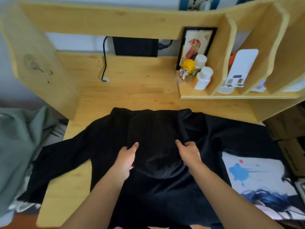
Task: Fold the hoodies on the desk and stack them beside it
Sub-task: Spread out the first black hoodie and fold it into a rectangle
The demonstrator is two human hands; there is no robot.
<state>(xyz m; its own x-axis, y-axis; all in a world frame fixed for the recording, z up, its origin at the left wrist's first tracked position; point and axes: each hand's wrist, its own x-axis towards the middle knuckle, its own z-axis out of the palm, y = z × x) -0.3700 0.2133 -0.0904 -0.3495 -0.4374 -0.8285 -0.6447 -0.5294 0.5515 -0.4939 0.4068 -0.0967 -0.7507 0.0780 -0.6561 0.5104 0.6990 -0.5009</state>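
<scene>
A black hoodie (102, 142) lies spread across the wooden desk (135, 86), its hood (156, 146) folded down over the middle of the body. One sleeve trails off the desk's left edge, the other side spreads to the right. My left hand (126, 160) holds the hood's left edge, thumb on top. My right hand (189, 152) pinches the hood's right edge. A white printed garment (257, 176) lies at the right, partly under the black cloth. A grey-green garment (18, 146) hangs beside the desk on the left.
A shelf unit (231, 96) at the back right carries a framed picture (196, 45), a yellow-haired figurine (187, 68), white bottles (203, 78) and a white device (239, 68). A black cable (104, 63) and black box (135, 46) sit at the back. Cardboard boxes (290, 126) stand to the right.
</scene>
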